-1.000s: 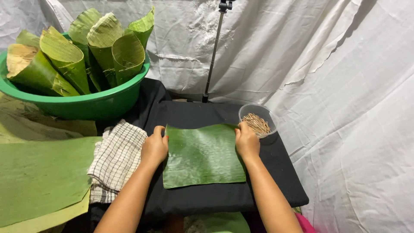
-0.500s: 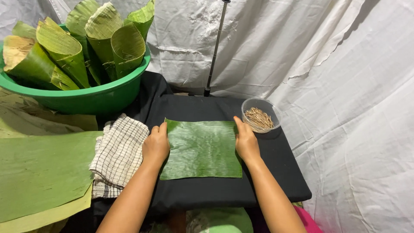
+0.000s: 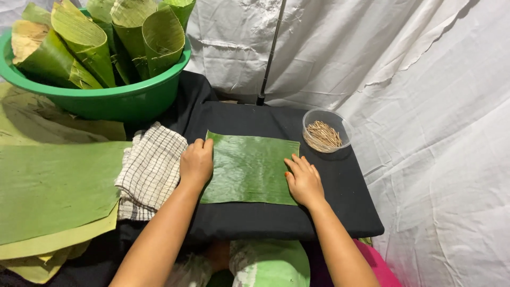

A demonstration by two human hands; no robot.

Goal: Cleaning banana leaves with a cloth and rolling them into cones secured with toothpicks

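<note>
Since half a second ago the right hand [image 3: 304,182] has slid down the leaf's right edge, from the top corner near the bowl of sticks to about mid-edge; the left hand [image 3: 196,162] has hardly shifted.

On the far left lies a stack of large banana leaves [image 3: 53,186], with a green basin [image 3: 122,101] of rolled leaf cones [image 3: 106,37] behind it. A checked cloth [image 3: 151,170] sits just beside the left hand. That hand rests curled on the left edge of the cut leaf piece [image 3: 249,167], its grip loosely closed over the edge, not lifting it. The leaf lies flat in the middle of the black desk [image 3: 340,212]. The right hand lies open and flat, fingers spread on the right edge. A clear bowl of small sticks [image 3: 325,133] stands near the leaf's top right corner.

The step looks like smoothing and squaring the leaf; rolling it would call for lifting one edge cleanly without tearing along the grain.
</note>
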